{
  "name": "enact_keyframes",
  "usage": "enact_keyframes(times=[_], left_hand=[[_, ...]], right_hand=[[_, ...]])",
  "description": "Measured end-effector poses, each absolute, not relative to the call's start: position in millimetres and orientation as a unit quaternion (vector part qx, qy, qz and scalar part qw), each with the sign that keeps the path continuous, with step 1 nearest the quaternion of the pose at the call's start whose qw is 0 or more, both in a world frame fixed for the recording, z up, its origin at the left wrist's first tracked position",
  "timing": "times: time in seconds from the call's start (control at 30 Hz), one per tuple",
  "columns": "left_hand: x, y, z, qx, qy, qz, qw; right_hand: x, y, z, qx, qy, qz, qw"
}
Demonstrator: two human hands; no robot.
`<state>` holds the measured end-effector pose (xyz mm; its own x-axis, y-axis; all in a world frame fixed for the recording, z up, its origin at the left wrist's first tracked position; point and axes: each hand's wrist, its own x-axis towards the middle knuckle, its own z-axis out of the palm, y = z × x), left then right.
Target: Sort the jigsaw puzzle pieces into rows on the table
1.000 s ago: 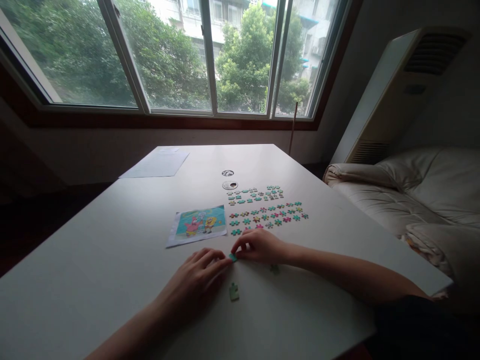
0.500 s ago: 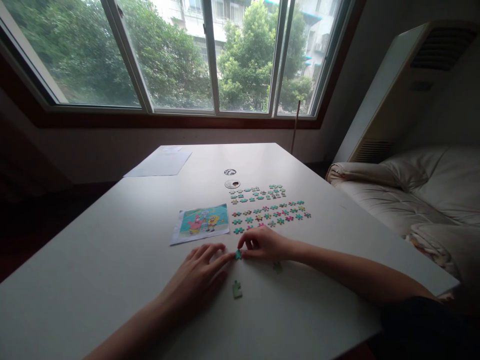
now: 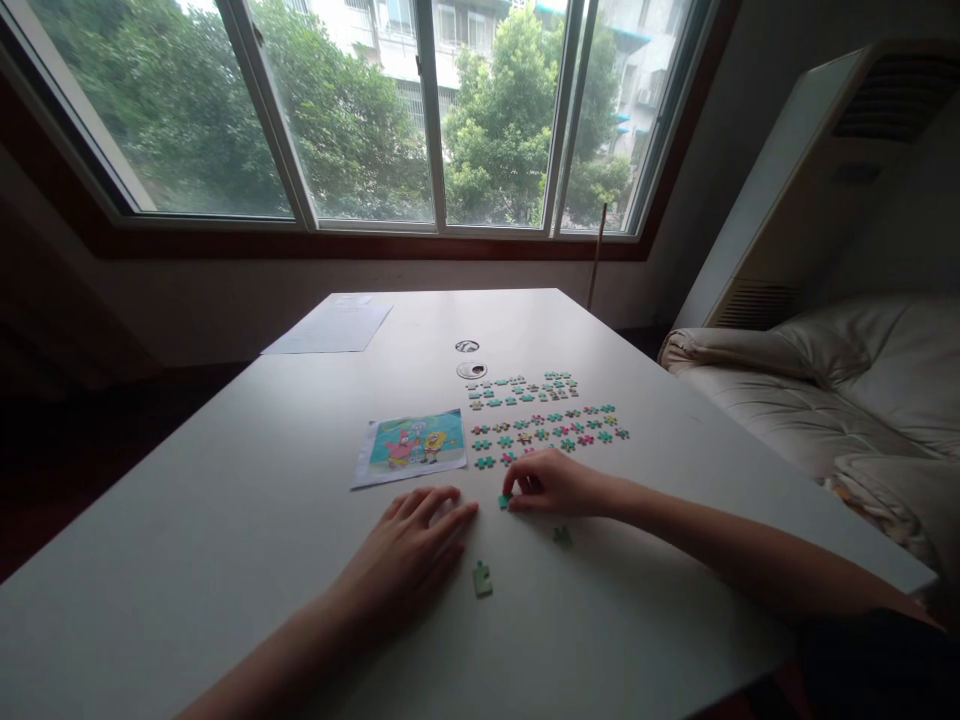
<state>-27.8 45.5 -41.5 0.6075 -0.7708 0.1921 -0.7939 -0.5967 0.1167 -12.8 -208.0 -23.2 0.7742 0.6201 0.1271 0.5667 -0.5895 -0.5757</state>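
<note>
Between the thumb and fingertips of my right hand (image 3: pixel 555 482) is a small teal puzzle piece (image 3: pixel 504 502), close above or on the table. My left hand (image 3: pixel 416 535) rests on the tabletop with its fingers spread, holding nothing. A green puzzle piece (image 3: pixel 482 579) lies in front, to the right of my left hand. Another dark green puzzle piece (image 3: pixel 562 537) is just below my right wrist. Rows of loose puzzle pieces (image 3: pixel 523 437) in teal, pink and yellow lie beyond my right hand, which hides part of the nearest row. A cartoon picture sheet (image 3: pixel 412 442) lies left of these rows.
The white table (image 3: pixel 225 540) reaches toward the window. Paper sheets (image 3: pixel 330 325) lie at its far left corner. Two round cable-hole covers (image 3: pixel 472 370) sit beyond the pieces. A pale leather sofa (image 3: pixel 750 370) stands to the right.
My right hand has moved right, away from my left fingertips, carrying the teal puzzle piece. My left hand no longer touches that piece. The view has shifted slightly.
</note>
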Motion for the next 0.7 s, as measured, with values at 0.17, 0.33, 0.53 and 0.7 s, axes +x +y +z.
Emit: enact_keyframes(times=[0.17,0.33,0.53,0.7], left_hand=[[-28,46,-39,0.889,-0.441,0.064,0.108],[-28,45,-39,0.892,-0.436,0.049,0.107],[-28,46,-40,0.888,-0.444,0.058,0.108],[-28,45,-39,0.892,-0.439,0.049,0.098]], right_hand=[[-20,-235,-22,-0.912,-0.275,0.045,0.301],[-25,-253,-20,-0.911,-0.264,0.052,0.312],[-21,-256,-19,-0.886,-0.35,0.076,0.294],[-23,-253,-21,-0.904,-0.317,0.042,0.285]])
